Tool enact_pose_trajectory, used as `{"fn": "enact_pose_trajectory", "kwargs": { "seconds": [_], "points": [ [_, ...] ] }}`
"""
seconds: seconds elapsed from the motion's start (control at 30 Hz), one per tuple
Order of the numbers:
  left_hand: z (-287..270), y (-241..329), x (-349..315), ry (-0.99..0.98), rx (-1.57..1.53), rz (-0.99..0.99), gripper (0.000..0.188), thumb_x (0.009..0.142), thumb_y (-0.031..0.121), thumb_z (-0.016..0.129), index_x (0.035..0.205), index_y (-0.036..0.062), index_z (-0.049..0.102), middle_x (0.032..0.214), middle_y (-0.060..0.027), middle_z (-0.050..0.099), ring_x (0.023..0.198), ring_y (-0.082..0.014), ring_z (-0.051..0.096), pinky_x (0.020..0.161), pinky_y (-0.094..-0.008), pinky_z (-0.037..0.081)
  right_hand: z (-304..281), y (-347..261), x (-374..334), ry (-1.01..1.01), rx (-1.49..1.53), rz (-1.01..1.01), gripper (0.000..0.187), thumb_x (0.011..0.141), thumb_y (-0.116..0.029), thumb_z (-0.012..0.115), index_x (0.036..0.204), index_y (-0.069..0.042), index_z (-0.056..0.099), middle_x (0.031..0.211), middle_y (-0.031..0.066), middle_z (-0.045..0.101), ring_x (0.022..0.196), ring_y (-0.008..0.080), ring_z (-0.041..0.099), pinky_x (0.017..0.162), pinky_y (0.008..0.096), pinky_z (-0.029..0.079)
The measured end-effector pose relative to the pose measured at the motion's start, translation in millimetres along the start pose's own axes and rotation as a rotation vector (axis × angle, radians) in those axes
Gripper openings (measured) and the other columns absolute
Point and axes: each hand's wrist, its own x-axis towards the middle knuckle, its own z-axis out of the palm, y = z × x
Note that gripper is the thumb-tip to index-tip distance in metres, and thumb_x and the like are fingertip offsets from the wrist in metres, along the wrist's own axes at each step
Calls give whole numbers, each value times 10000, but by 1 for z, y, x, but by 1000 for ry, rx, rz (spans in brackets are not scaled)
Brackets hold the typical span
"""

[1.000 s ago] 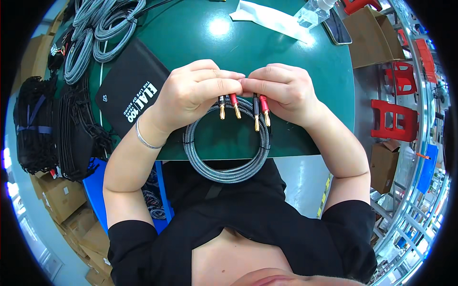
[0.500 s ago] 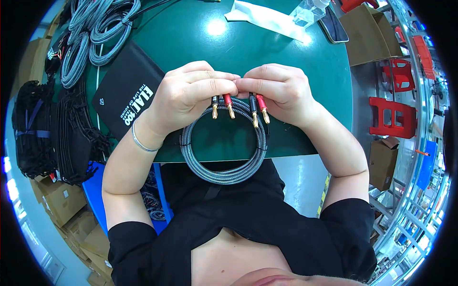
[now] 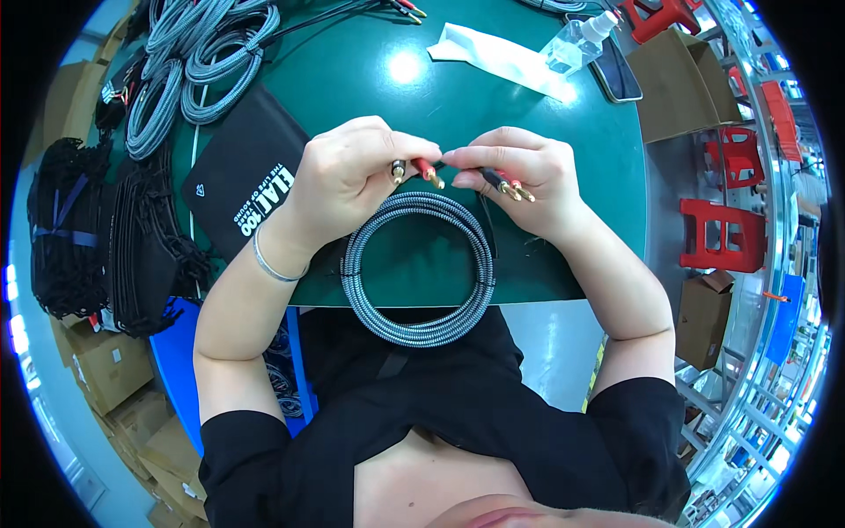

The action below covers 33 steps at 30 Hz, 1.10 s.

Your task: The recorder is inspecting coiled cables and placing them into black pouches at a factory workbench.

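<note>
A coil of grey-and-black braided speaker cable [image 3: 418, 334] lies across the front edge of the green table [image 3: 563, 220], bound by thin black ties. Above its far side, my left hand [image 3: 348, 172] is closed on one end of the cable. From its fingers stick out a black banana plug [image 3: 399, 171] and a red banana plug [image 3: 426, 168], with gold tips. Fingertips pinched, my right hand [image 3: 528, 176] grips the other end, where another black banana plug [image 3: 497, 181] and a red one show gold tips. The fingertips of both hands nearly meet; the cable between them is mostly hidden.
A black printed pouch [image 3: 246, 158] lies left, near more coiled cables [image 3: 207, 88] and stacked black pouches [image 3: 141, 238]. Farther off are a white cloth [image 3: 493, 62], a clear spray bottle [image 3: 576, 44] and a phone [image 3: 616, 75]. Cardboard boxes [image 3: 673, 88] and red stools [image 3: 722, 233] stand right.
Both hands have tilted the plugs: the right pair now points toward the lower right instead of downward. The right hand has opened slightly away from the left, and the view has shifted a little.
</note>
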Motion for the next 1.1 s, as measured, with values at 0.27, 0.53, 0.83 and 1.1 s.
{"fn": "enact_pose_trajectory", "kwargs": {
  "seconds": [0.27, 0.53, 0.83, 1.1],
  "points": [
    [2, 4, -7, 34, 121, 122, 271, 685, -75, 732, 927, 39, 686, 773, -54, 688, 631, -187, 615, 561, -278, 503, -2, -3, 0, -44, 343, 85, 193, 794, -54, 757, 983, -86, 743, 890, 63, 700, 778, 168, 673, 686, 270, 563],
    [-1, 6, 0, 51, 159, 169, 306, 657, -71, 751, 930, 47, 679, 776, -56, 688, 635, -196, 619, 550, -269, 502, -6, 3, 4, -119, 496, -9, 165, 826, 2, 710, 989, -19, 723, 974, 119, 678, 818, 193, 679, 690, 284, 590],
    [5, 2, -6, 210, -56, -156, 108, 874, 11, 645, 977, 7, 613, 778, -102, 653, 626, -152, 603, 576, -258, 494, -9, -4, 11, -104, 579, 484, 195, 864, -10, 685, 1059, -9, 704, 948, 130, 673, 781, 137, 659, 657, 258, 567],
    [-2, -2, 0, -14, 699, -85, 189, 819, 111, 655, 1004, 90, 621, 728, -81, 615, 692, -272, 590, 581, -411, 446, -7, 11, 7, 178, -380, 39, 676, 759, -84, 760, 1371, -52, 476, 1183, 141, 585, 912, 241, 611, 780, 325, 526]
  ]
}}
